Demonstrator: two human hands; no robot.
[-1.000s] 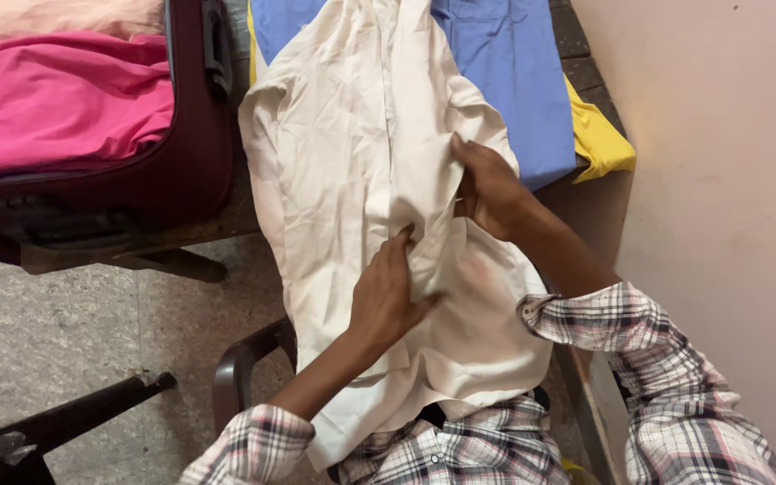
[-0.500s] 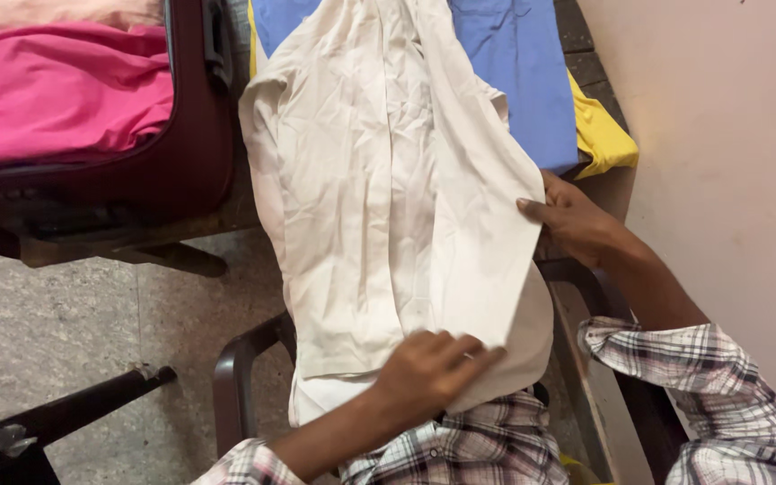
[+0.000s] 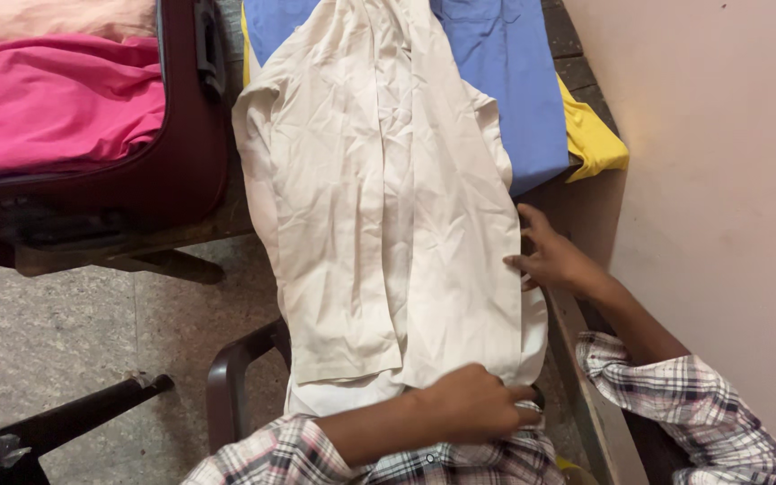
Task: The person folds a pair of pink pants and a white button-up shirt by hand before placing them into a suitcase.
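Cream shirt [image 3: 388, 207] spread lengthwise over a blue garment [image 3: 514, 81] and a yellow one [image 3: 595, 139] on the surface [image 3: 586, 211], hem hanging toward the lap. Likely light, soft, limp and crease-prone; best taken at hem or side seam. Left hand [image 3: 473, 404] closed on the lower hem, pinching cloth. Right hand [image 3: 554, 256] open, fingers flat against the right edge. Maroon suitcase [image 3: 181, 171] with pink clothing [image 3: 47, 103] to the left.

The cream shirt [image 3: 388, 207] runs off the top edge, collar unseen. It hides most of the blue garment [image 3: 514, 81]. The pink clothes [image 3: 47, 108] are cut off at the upper left.
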